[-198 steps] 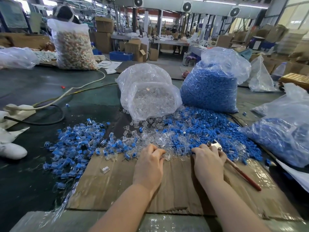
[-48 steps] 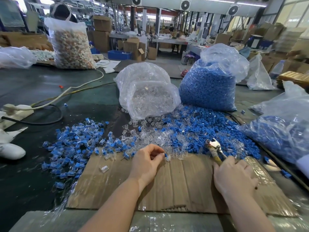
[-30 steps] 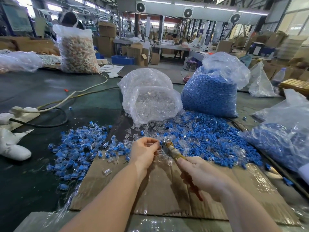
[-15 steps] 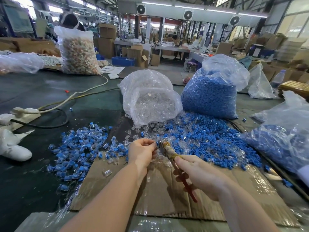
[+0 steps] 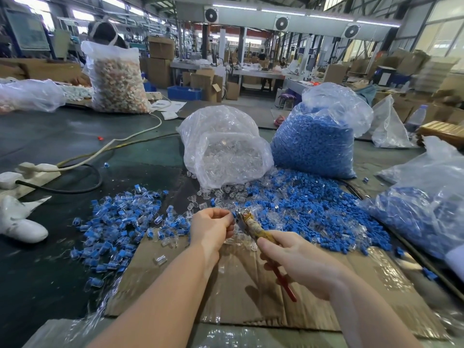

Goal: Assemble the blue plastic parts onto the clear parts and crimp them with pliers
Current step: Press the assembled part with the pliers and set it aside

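Head cam: part in left hand (image 5: 212, 228) hidden behind pliers (image 5: 253, 226) tip.

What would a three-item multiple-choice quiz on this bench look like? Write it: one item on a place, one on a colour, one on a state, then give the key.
1. Where does the bag of clear parts stand relative to the bag of blue parts?
A. To its left
B. To its right
C. On top of it

2. What colour are the pliers' handles below the right hand?
A. Green
B. Red
C. White

3. What is the left hand doing?
A. Lying flat on the cardboard
B. Hanging idle off the table
C. Pinching a small part at the tip of the pliers

Key: 1 A, the clear bag sits left of the blue one. 2 B, a red handle juts out under the palm. 3 C, its fingers curl round a blue piece held against the tool's nose.
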